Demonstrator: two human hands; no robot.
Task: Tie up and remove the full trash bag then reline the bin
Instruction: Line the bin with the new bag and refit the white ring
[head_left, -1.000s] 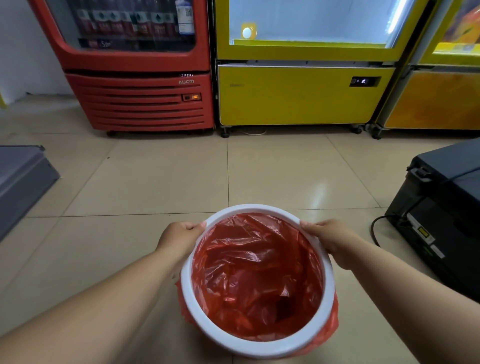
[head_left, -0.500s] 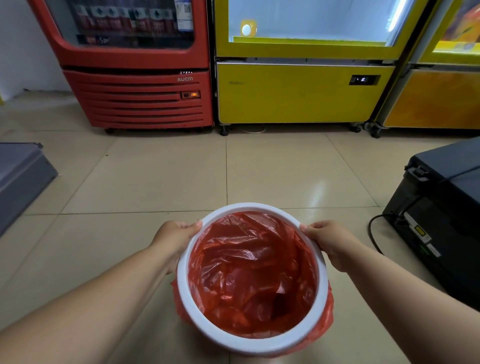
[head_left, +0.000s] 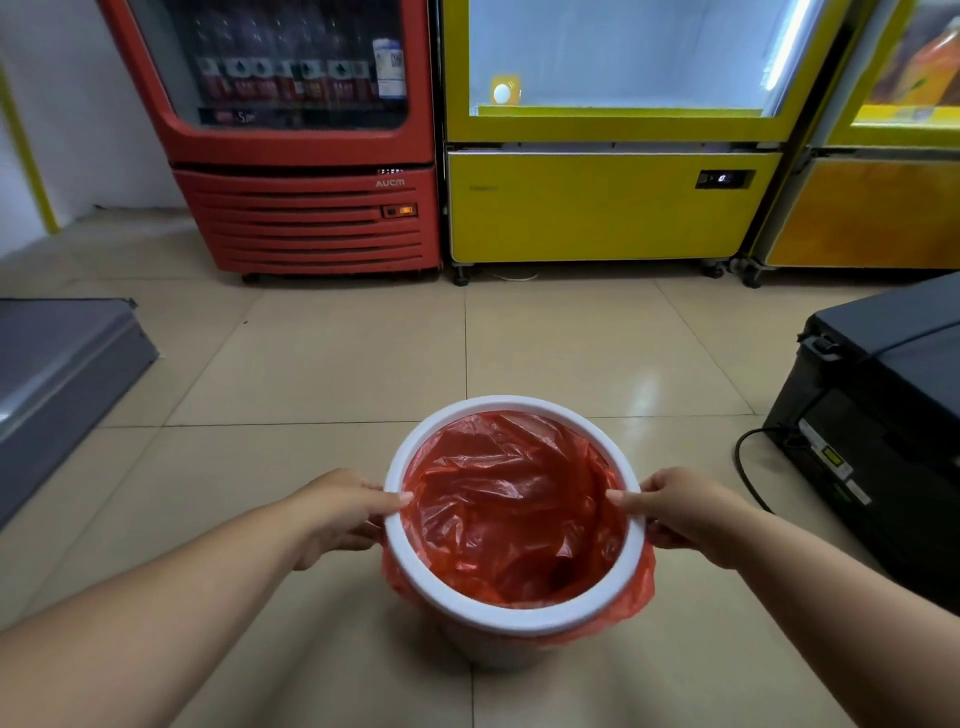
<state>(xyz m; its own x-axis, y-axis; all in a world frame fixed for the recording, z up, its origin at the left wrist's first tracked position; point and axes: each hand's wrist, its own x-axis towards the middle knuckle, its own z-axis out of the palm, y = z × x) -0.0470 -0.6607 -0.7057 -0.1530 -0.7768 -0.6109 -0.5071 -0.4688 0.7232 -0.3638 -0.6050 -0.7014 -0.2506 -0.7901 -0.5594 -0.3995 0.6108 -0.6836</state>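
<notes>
A round white bin (head_left: 511, 618) stands on the tiled floor in front of me. A red plastic bag (head_left: 509, 509) lines it, held under a white ring at the rim, with its edge hanging out below the ring. My left hand (head_left: 343, 512) grips the ring on the left side, thumb on top. My right hand (head_left: 685, 506) grips the ring on the right side in the same way. The inside of the bag looks crumpled and nearly hollow.
A red drinks fridge (head_left: 306, 135) and a yellow fridge (head_left: 608, 135) stand against the far wall. A dark printer-like machine (head_left: 883, 410) with a black cable (head_left: 745, 467) sits on the right. A grey flat box (head_left: 57, 374) lies on the left.
Both hands slid from the far part of the rim to its left and right sides. The bin now looks farther from me and more upright.
</notes>
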